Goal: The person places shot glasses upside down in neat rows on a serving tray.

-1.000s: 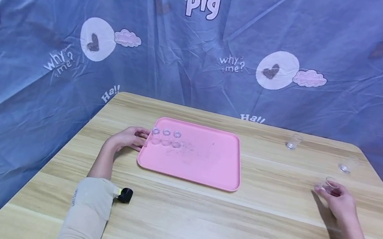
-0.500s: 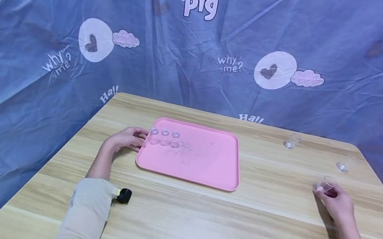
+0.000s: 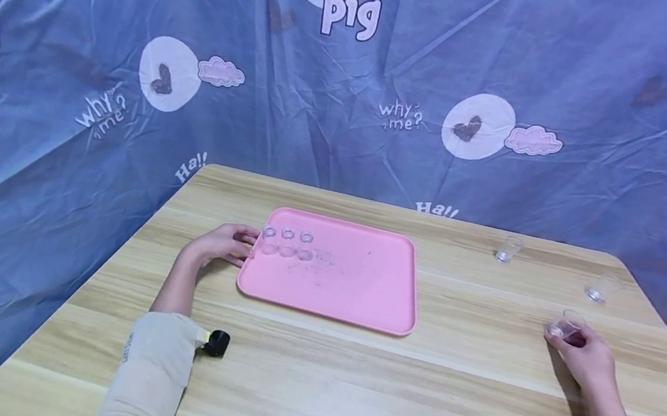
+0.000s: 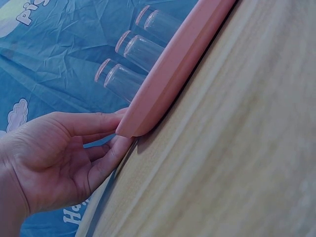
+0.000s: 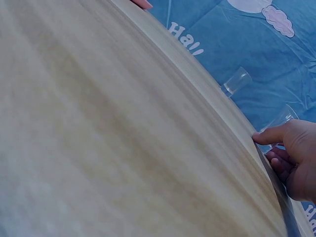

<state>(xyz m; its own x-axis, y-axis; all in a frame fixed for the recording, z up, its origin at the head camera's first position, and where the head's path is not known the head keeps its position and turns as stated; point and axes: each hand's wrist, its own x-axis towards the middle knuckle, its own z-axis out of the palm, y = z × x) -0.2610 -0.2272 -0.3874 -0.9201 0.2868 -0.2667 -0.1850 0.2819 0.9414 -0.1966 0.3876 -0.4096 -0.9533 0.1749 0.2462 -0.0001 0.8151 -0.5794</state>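
Note:
In the head view, three clear glasses stand in a row at the left end of the pink tray (image 3: pixel 355 279), their thick bases seemingly up; one is the leftmost glass (image 3: pixel 269 240). My left hand (image 3: pixel 224 243) is at the tray's left edge. The left wrist view has its fingers and thumb gripping the rim below the glasses. Over on the right, my right hand (image 3: pixel 588 357) holds a clear glass (image 3: pixel 563 326) low between thumb and fingers. This glass looks upright, at the table surface. Its lower part is partly hidden by the fingers in the right wrist view.
Two more clear glasses stand on the wooden table (image 3: pixel 382 402) beyond my right hand: a back glass (image 3: pixel 508 249) and a right-hand glass (image 3: pixel 602 288). A blue printed cloth (image 3: pixel 354 110) hangs behind the table and along its left side.
The head view has shifted slightly. My right hand keeps hold of the glass at nearly the same spot, and the left hand and tray have not visibly moved.

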